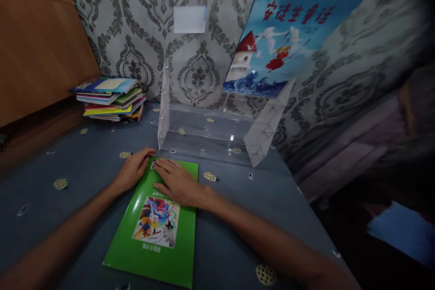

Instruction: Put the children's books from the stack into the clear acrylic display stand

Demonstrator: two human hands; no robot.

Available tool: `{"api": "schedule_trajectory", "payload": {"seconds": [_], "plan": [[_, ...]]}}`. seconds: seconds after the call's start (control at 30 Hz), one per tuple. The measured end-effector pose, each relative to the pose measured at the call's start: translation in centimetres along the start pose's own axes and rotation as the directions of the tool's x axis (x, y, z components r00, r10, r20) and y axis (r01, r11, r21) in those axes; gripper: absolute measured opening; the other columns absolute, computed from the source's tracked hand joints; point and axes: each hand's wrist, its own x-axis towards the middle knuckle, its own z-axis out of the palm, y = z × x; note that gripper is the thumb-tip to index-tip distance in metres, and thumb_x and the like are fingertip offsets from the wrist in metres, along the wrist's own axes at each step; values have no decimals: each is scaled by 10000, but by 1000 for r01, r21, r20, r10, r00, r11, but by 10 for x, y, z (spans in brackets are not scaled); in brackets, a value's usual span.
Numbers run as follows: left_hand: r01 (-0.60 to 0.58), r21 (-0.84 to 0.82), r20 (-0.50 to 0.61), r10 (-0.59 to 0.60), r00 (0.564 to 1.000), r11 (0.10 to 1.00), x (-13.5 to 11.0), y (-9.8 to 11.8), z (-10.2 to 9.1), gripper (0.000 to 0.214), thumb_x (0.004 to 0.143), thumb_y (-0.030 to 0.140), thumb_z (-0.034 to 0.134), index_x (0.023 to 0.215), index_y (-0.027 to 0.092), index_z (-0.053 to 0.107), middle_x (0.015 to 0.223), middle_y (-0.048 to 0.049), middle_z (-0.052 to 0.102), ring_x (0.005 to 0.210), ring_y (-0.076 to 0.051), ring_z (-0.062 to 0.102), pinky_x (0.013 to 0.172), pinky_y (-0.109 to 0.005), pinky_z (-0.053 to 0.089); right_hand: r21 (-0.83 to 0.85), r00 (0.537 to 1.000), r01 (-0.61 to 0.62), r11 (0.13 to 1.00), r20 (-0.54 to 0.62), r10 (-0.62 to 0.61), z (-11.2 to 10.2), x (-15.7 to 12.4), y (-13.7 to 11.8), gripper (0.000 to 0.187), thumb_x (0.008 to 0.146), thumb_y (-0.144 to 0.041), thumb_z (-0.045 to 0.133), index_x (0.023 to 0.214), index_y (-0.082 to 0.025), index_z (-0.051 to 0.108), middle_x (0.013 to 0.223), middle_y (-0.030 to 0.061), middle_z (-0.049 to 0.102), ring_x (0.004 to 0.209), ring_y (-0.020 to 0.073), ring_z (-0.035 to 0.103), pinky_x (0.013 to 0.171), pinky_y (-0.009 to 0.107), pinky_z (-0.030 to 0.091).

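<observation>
A green book [163,263] with a colourful picture on its cover lies flat on the blue-grey tablecloth, its printing upside down from where I look. My right hand [178,184] rests palm down on the upper part of the cover, fingers stretched out. Beside the book's upper left corner is my left hand [133,170], its side on the cloth and its fingers extended toward the far edge. Whether those fingertips touch the book I cannot tell. Just beyond both hands stands a clear acrylic rack [204,140] with tiered steps and side panels.
A stack of books [110,99] sits at the back left, next to a wooden panel [44,45]. A blue poster or book cover [272,41] is up against the patterned wall [152,54], near a small white card [189,19]. The pineapple-print tablecloth [234,240] ends at the right.
</observation>
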Motion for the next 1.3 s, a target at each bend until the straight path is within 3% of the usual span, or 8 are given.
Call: {"api": "schedule_trajectory", "payload": {"seconds": [0.43,0.63,0.83,1.07,1.3], "plan": [[-151,66,12,151,989,986,-3,6,2,335,974,381,365,1064,208,637,1000,-79,669,975,-245,642,909,-380,525,-8,956,-275,961,-107,273,-7,-70,8,528,1036,-358,388,1514,-133,402,1594,152,379,1518,245,270,1248,504,247],[-204,225,94,188,978,953,-2,8,-2,368,985,413,365,1057,214,665,1018,-91,688,964,-266,657,899,-416,528,-21,930,-357,934,-96,354,-7,-69,2,539,1020,-339,420,1502,-98,409,1590,184,371,1521,272,256,1237,544,226],[-287,400,188,229,955,870,-4,12,9,435,1004,399,360,1266,184,632,1326,-130,658,1256,-289,591,1151,-530,361,-5,921,-383,924,-82,381,-9,-67,-1,529,1016,-337,430,1499,-121,414,1598,177,356,1522,264,254,1236,542,209],[-382,374,311,274,910,845,-9,36,31,531,1029,448,347,1453,160,487,1527,-122,479,1434,-241,426,1195,-454,335,5,907,-414,910,-82,413,-11,-66,-6,587,1006,-320,438,1534,-84,337,1601,185,349,1527,250,241,1247,512,191],[-412,359,374,275,886,838,-2,50,41,537,1033,416,316,1515,195,399,1562,-107,428,1457,-258,388,1191,-529,309,5,887,-445,896,-137,441,-7,-67,-4,649,984,-342,466,1542,-59,294,1597,205,348,1529,280,228,1232,524,224]]}}
